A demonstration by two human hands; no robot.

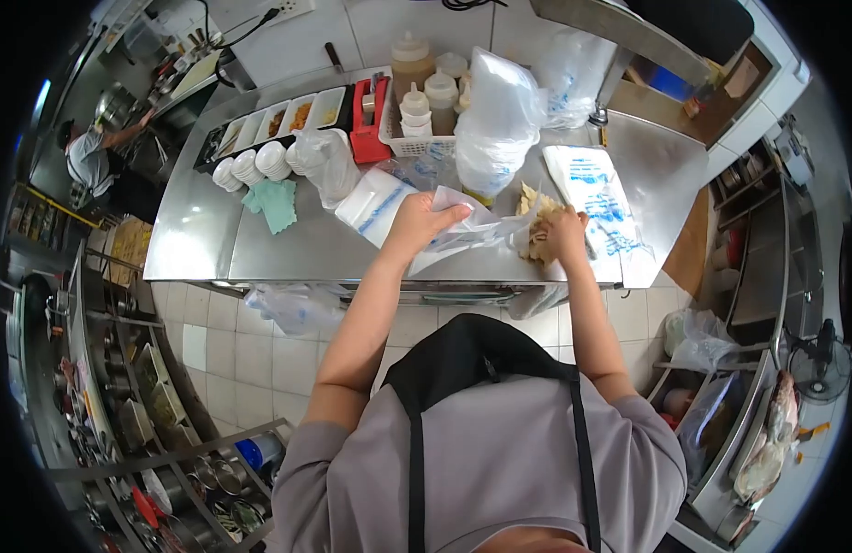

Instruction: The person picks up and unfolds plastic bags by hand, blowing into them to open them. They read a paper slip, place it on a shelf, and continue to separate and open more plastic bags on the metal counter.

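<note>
My left hand (424,223) is closed, pinching the edge of a clear plastic bag (477,226) over the front of the steel counter. Toward the right, my right hand (566,235) has its fingers curled on a crumpled, yellowish-beige thing (535,212) whose kind I cannot make out. The bag stretches from my left hand toward it. Beside my left hand lies a flat stack of white bags (375,203) with blue print. Another printed bag stack (590,189) lies just beyond my right hand. Behind the hands stands a tall bundle of clear plastic bags (493,120).
On the steel counter (288,249) are food trays (277,122), stacked white lids (271,158), a green cloth (272,205), a red device (368,120) and a basket (421,146) of sauce bottles. A co-worker (94,161) stands far left. Shelves (159,387) flank both sides.
</note>
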